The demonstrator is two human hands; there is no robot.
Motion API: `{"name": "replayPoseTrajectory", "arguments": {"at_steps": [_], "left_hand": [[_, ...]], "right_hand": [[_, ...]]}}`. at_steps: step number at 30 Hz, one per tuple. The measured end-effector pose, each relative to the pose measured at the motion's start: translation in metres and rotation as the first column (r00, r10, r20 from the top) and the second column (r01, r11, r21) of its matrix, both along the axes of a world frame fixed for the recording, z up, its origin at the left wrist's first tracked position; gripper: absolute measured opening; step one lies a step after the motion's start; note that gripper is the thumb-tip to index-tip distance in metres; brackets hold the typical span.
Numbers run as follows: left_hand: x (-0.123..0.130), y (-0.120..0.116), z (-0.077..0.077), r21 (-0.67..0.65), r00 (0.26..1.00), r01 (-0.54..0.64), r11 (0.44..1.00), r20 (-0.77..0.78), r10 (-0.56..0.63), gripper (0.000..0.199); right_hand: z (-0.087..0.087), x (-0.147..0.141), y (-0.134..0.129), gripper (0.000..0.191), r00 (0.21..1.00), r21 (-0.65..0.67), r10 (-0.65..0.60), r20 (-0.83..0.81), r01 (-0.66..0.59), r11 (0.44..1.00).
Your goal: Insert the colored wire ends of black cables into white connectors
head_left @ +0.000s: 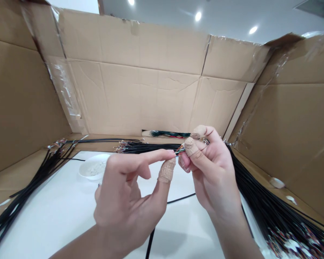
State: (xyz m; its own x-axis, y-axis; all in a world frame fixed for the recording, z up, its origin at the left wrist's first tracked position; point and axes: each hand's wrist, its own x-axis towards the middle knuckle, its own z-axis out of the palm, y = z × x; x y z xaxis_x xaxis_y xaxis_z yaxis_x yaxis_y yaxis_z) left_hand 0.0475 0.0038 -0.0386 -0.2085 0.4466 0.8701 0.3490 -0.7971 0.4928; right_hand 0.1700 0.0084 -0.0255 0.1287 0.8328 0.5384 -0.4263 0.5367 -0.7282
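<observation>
Thin coloured wires [180, 149], with orange, green and white among them, run between my two hands at the centre. My left hand [132, 201] pinches one end of them between the index fingertip and the thumb, which is wrapped in tan tape. On the other side, my right hand [216, 172] grips the wires with its taped thumb against its fingers; the thumb hides part of them. Below the hands a black cable [181, 198] crosses the white table [189, 230]. Whether it joins these wires is hidden.
Black cable bundles lie at the left [29, 187], the back [148, 147] and the right [255, 192], with coloured wire ends showing. A white bowl [82, 173] holding whitish bits stands left of my hands. Cardboard walls [140, 93] enclose the table; dark green wires [166, 133] show through a slot.
</observation>
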Motion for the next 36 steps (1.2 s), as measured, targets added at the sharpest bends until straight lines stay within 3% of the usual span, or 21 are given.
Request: {"name": "replayPoseTrajectory", "arguments": {"at_steps": [4, 8, 15, 20, 25, 36], "left_hand": [[0.005, 0.003, 0.001, -0.008, 0.942, 0.307, 0.952, 0.149, -0.302, 0.039], [0.003, 0.004, 0.003, -0.027, 0.899, 0.407, 0.913, 0.190, -0.395, 0.040], [0.001, 0.005, 0.005, -0.088, 0.885, 0.437, 0.895, 0.219, -0.410, 0.040], [-0.001, 0.003, 0.007, -0.140, 0.873, 0.471, 0.871, 0.217, -0.437, 0.041], [-0.005, 0.000, 0.010, -0.149, 0.901, 0.416, 0.897, 0.195, -0.386, 0.041], [-0.010, 0.001, 0.015, -0.184, 0.933, 0.357, 0.916, 0.128, -0.337, 0.041]], "right_hand": [[-0.001, -0.004, -0.002, 0.019, 0.998, 0.007, 0.048, -0.051, -0.048, 0.999], [-0.003, -0.013, -0.002, 0.020, 0.990, 0.012, 0.064, -0.122, -0.063, 0.998], [-0.003, -0.020, 0.002, 0.021, 0.981, 0.013, 0.054, -0.187, -0.053, 0.999], [0.001, -0.008, 0.003, 0.017, 0.982, 0.018, 0.165, -0.089, -0.164, 0.986], [0.001, -0.001, 0.005, 0.015, 0.968, 0.032, 0.250, 0.032, -0.251, 0.968], [-0.007, -0.019, 0.004, 0.023, 0.983, 0.149, 0.130, -0.128, -0.110, 0.983]]}}
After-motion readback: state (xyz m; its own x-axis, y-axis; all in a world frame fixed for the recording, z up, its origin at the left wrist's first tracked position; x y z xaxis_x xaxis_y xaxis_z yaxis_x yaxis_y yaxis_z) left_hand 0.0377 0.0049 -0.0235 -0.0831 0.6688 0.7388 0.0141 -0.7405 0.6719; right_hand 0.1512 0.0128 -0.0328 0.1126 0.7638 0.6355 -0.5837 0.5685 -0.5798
